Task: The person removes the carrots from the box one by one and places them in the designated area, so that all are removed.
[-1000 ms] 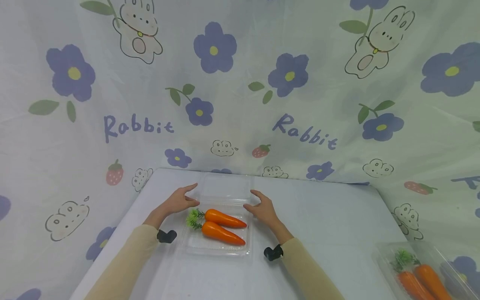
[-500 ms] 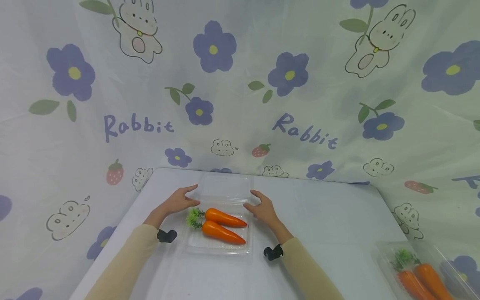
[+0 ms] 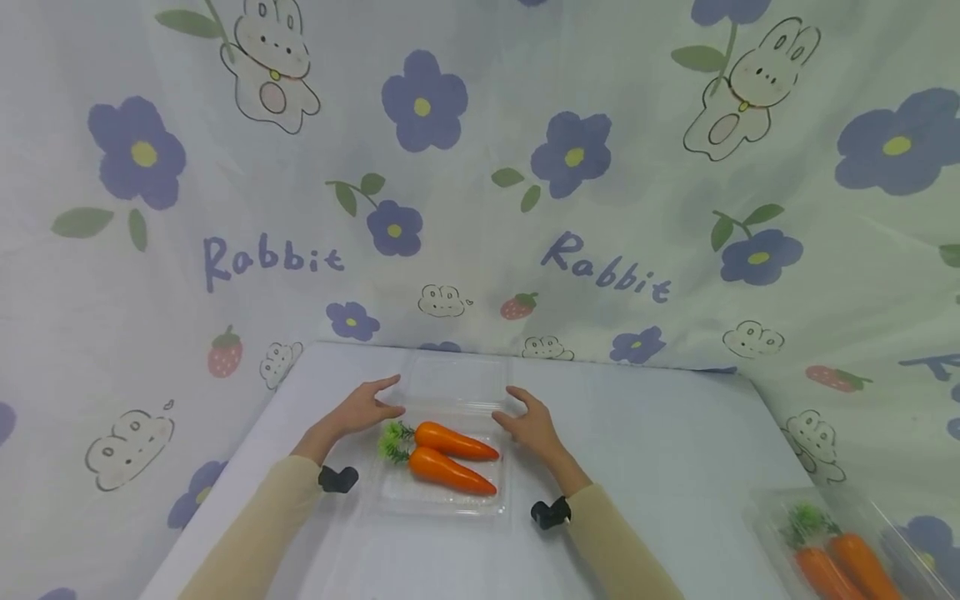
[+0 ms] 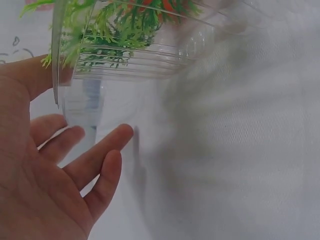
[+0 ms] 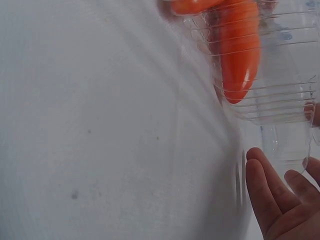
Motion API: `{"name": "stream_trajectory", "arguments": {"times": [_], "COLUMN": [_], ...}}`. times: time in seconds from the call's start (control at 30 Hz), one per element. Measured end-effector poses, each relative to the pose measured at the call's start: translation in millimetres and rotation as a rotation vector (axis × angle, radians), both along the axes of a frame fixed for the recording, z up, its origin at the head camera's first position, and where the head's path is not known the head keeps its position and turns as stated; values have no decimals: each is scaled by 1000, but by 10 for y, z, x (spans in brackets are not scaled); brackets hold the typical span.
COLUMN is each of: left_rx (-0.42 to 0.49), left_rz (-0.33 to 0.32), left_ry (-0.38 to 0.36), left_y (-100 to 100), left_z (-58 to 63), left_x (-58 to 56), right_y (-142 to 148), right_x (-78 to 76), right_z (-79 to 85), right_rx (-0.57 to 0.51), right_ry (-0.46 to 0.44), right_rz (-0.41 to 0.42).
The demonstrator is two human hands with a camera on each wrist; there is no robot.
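A clear plastic clamshell box [image 3: 420,503] lies on the white table with its lid [image 3: 457,382] folded back. Inside, side by side, are two orange carrots [image 3: 452,472] with green leafy tops [image 3: 392,442] toward the left. My left hand [image 3: 363,408] is at the box's left side by the hinge, thumb and forefinger spread. In the left wrist view its thumb [image 4: 30,75] lies along the clear rim, other fingers loosely extended by the lid. Opposite it, my right hand [image 3: 534,425] has the same spread at the right side; its fingertips [image 5: 255,155] are near the lid edge.
Another clear plastic box [image 3: 772,500] holding carrots [image 3: 862,558] stands at the lower right, partly cut off by the frame. Behind the table [image 3: 637,433] hangs a cloth [image 3: 480,208] printed with flowers and rabbits. Each wrist wears a small black camera [image 3: 339,479].
The head view has tilted slightly, shifting everything a little down in the picture. Both hands keep their places beside the box, and the box and carrots stay put.
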State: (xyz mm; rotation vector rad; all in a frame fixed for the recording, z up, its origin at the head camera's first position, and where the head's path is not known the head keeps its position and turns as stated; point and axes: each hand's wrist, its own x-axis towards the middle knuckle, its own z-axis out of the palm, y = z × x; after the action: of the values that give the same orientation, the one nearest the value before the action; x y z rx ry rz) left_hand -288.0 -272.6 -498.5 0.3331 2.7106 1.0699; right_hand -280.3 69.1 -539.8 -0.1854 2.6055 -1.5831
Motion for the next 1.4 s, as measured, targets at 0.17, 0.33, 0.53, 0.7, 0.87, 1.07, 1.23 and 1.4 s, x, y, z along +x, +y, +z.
{"name": "stream_trajectory", "arguments": {"times": [0.17,0.33,0.53,0.7,0.87,1.07,1.23,1.4], "left_rx": [41,104,106,105,94,93,64,19], "left_rz": [34,57,-33,-115,-163,-158,-131,-138], "left_ry": [45,218,267,204,136,73,0,-46], "left_y": [14,43,248,504,701,814,890,935], "left_z": [47,159,332,382,342,236,221,221], "left_x": [57,159,245,315,334,323,345,331], "right_y": [15,66,139,171,151,87,66,60], "right_x": [26,107,254,403,587,783,935,1031], "right_z": [35,96,135,165,178,127,68,9], "right_rx": [3,-21,-16,-18,-48,-68,-76,-83], "right_ry": [-7,-1,34,52,23,0,-15,-5], "right_rz": [6,16,47,60,87,89,78,76]}}
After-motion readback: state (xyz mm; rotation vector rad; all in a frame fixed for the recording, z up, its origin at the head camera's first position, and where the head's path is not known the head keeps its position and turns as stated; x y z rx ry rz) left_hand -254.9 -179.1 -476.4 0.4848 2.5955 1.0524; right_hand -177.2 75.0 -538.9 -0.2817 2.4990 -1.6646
